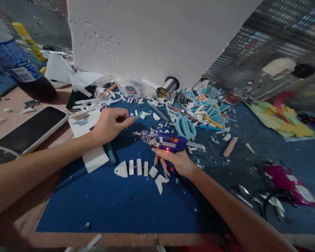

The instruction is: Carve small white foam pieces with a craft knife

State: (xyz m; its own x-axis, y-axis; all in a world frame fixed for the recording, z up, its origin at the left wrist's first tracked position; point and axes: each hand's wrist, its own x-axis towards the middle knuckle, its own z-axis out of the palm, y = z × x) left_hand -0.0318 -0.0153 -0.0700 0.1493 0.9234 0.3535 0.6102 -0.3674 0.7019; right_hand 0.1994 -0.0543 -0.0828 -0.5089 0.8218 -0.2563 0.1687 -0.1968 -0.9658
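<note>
My right hand (pixel 180 162) is wrapped round the handle of a blue hot glue gun (pixel 177 142). A red light glows on its side, and its nozzle end is crusted with white and coloured bits. The nozzle points left, towards my left hand (pixel 110 123), which pinches a small teal piece (pixel 138 116) between thumb and forefinger. Below them on the blue mat (pixel 115 210) lie white pieces laid out like a fish skeleton: a pointed head (pixel 121 169), several short strips (pixel 139 167) and a forked tail (pixel 161 182). The head has a small hole.
Light-blue scissors (pixel 185 125), a spool of wire (pixel 168 88) and heaped white and blue scraps (pixel 206 101) lie behind. On the left are a phone (pixel 28 131) and a cola bottle (pixel 18 64). A purple packet (pixel 291 183) lies to the right, and a white board (pixel 152 38) stands behind.
</note>
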